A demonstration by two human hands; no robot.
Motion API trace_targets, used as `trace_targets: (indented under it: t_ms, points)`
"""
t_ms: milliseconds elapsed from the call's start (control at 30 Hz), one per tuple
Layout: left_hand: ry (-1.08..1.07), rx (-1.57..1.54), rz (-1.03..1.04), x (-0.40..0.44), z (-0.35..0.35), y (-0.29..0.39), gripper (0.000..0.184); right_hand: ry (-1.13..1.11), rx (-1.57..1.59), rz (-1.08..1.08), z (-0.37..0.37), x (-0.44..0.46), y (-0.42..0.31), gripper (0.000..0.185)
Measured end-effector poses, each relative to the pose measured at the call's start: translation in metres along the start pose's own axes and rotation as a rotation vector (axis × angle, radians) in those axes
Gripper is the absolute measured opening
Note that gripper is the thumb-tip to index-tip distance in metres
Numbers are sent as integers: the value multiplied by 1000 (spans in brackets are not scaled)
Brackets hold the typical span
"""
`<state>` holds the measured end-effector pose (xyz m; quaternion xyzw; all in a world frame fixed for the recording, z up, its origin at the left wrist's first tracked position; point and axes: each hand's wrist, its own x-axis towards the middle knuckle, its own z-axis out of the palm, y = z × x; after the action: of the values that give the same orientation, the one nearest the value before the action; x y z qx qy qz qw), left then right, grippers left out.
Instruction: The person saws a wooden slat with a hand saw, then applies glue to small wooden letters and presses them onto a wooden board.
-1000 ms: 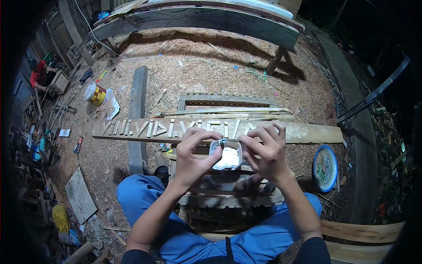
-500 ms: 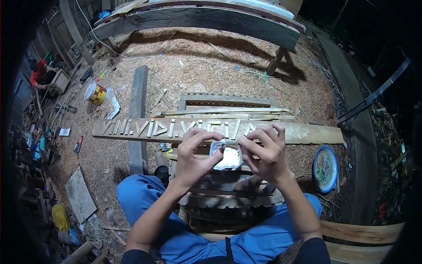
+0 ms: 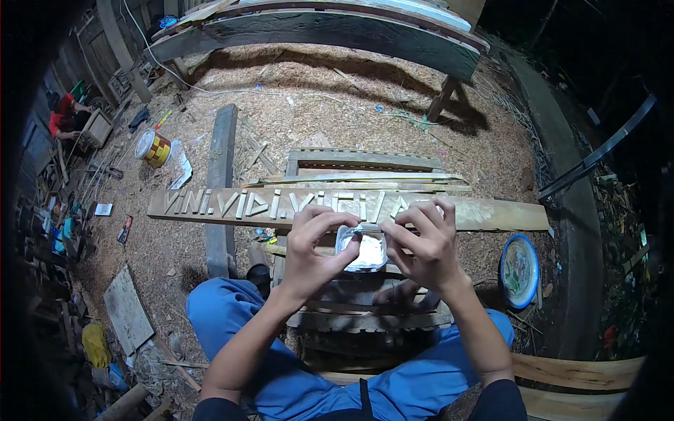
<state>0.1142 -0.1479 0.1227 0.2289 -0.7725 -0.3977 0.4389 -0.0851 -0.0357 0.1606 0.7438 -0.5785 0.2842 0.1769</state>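
Observation:
Both hands are raised close together over a clear plastic tub (image 3: 365,256) of white paste. My left hand (image 3: 312,242) is pinched, thumb and fingertips around a small pale piece (image 3: 359,229) too small to name. Beside it my right hand (image 3: 425,242) has its fingers curled in a pinch; what lies between them cannot be made out. Behind the hands lies a long wooden board (image 3: 491,214) bearing raised wooden letters (image 3: 256,203) that read roughly "VINI.VIDI.VICI". My right hand hides the last letters.
A blue-rimmed tray (image 3: 519,270) stands at right. Behind the board are wooden strips (image 3: 365,177), and a dark beam (image 3: 222,154) runs beneath it. A paint bucket (image 3: 152,148) sits at left. Farther left, a person in red (image 3: 63,116) handles a wooden box (image 3: 95,129). A workbench (image 3: 316,35) spans the back.
The small piece at my left fingertips has shifted slightly, turning a little flatter toward my right hand. Both hands have otherwise stayed almost in place.

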Motion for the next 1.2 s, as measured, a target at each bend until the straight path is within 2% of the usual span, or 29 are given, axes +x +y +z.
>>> trace_targets:
  t_ms: [100, 333, 500, 600, 933, 1100, 1200]
  points:
    - [-53, 35, 34, 1, -3, -2, 23, 30, 10, 13, -2, 1, 1, 33]
    - [-39, 8, -5, 1, -5, -1, 24, 22, -1, 8, -5, 1, 4, 32]
    - [-50, 67, 56, 3, -6, 0, 25, 8, 7, -6, -3, 2, 2, 32]
    - [-50, 12, 10, 2, -5, 1, 24, 22, -17, 0, -2, 2, 2, 33]
    - [-38, 30, 42, 3, -6, 1, 24, 12, 2, -14, -3, 3, 3, 31]
    - [-47, 102, 132, 5, -6, 4, 22, 24, -6, 2, -3, 3, 3, 31]
    - [-40, 8, 32, 2, -4, 2, 23, 23, -2, -6, -3, 2, 3, 30]
